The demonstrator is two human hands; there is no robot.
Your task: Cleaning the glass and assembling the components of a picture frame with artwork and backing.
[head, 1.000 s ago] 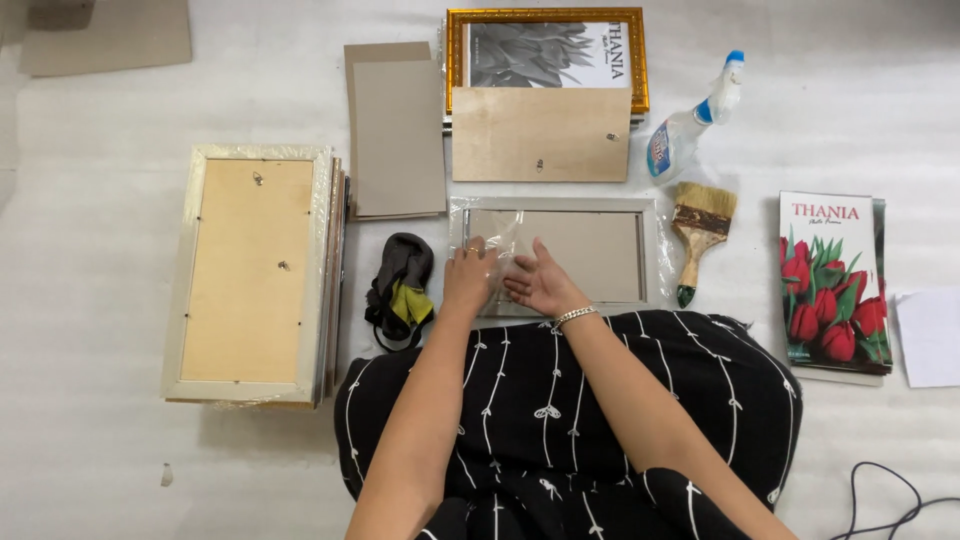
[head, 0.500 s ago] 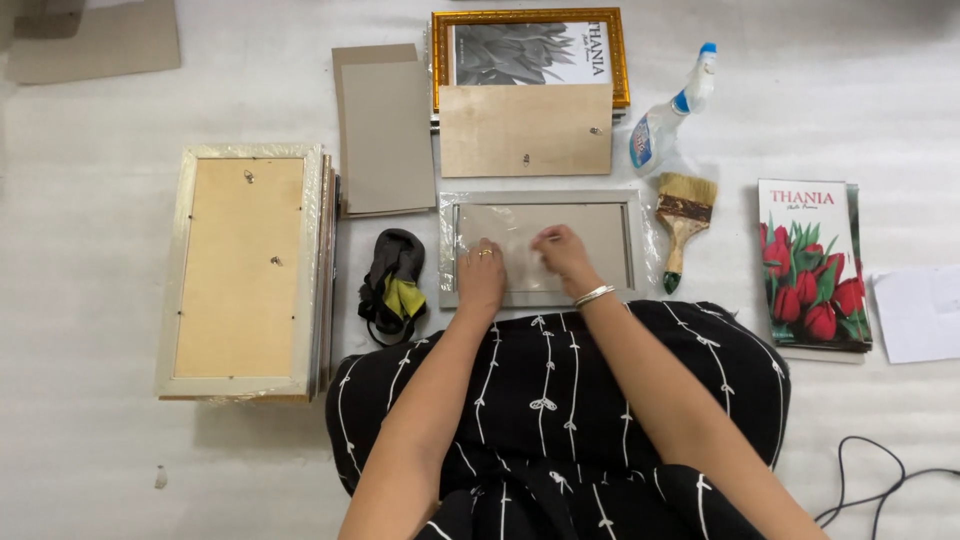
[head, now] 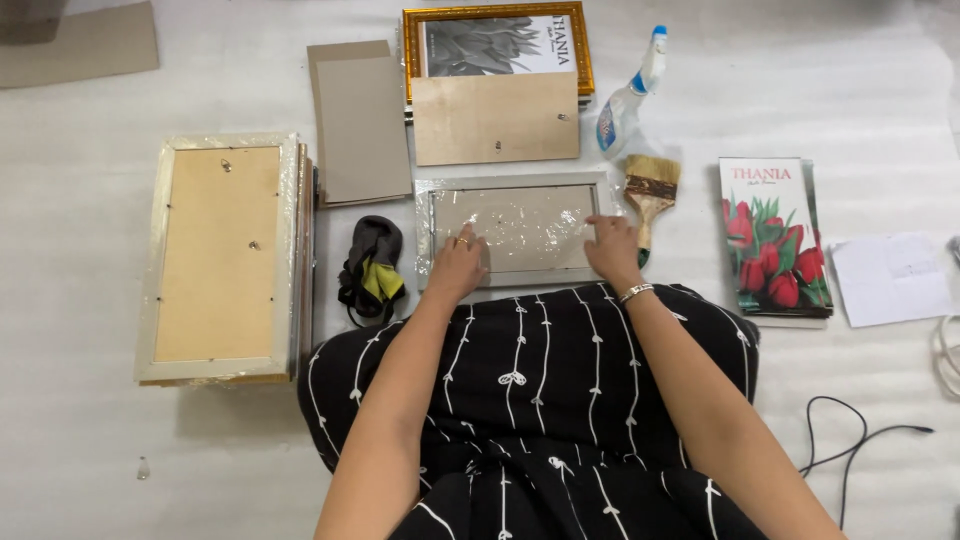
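Both hands have spread apart since the earlier frames, when they worked close together near the middle of the wrapped frame; they now sit at opposite ends of it.

The left hand (head: 458, 268) lies flat, fingers together, pressing on the lower left part of the plastic-wrapped frame (head: 515, 228). The right hand (head: 612, 250) presses on the lower right corner, fingers curled slightly over the edge. Neither hand is clamped around anything; both rest open on the film. The frame lies face-down or glass-down (cannot tell which) on the white floor covering (head: 880, 90), directly in front of the person's knees, below the plywood backing board (head: 496, 118) and just left of the paint brush (head: 648, 192).

Risks noted:
- The film over the frame is wrinkled and glossy. Pressure at the two ends only could, in my judgement, leave creases or trapped air in the middle.
- The right hand sits very near the brush handle; an outward sweep could knock it towards the spray bottle (head: 626, 100), which lies tipped beside it.
- The black and yellow cloth (head: 370, 270) lies just left of the frame and could be dragged under the film edge.
- Leaning weight onto the panel may stress it, if glass is fitted.

The large wrapped frame (head: 222, 258) stands well clear on the left.
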